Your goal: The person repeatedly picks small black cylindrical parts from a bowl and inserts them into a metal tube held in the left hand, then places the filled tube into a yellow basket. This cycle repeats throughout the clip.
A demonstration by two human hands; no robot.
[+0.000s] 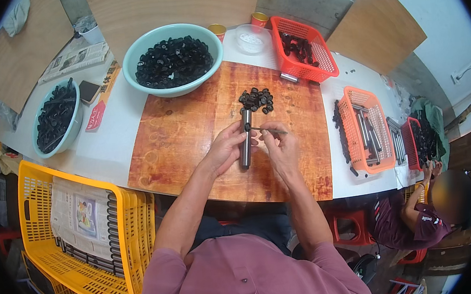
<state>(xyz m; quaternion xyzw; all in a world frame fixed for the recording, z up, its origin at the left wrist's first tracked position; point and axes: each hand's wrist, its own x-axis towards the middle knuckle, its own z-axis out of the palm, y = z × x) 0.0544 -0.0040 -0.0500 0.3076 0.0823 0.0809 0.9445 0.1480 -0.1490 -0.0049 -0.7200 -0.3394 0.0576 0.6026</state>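
My left hand (229, 147) is closed around a shiny metal tube (245, 151) that stands out above and below the fingers over the wooden board. A small black part (247, 127) sits against the tube's side, near its upper end. In my right hand (279, 147) is a thin dark rod-like tool (269, 129), pinched between thumb and fingers, with its tip at the black part. Just beyond the tube lies a loose heap of small black parts (257, 99). What the tool's tip does at the tube is too small to make out.
A large pale green bowl (217, 63) of black parts stands behind, with a smaller bowl (78, 119) at left. Red (327, 64) and orange (355, 152) baskets stand right. A yellow crate (79, 172) holding tubes is at lower left. Another person (407, 218) works at far right.
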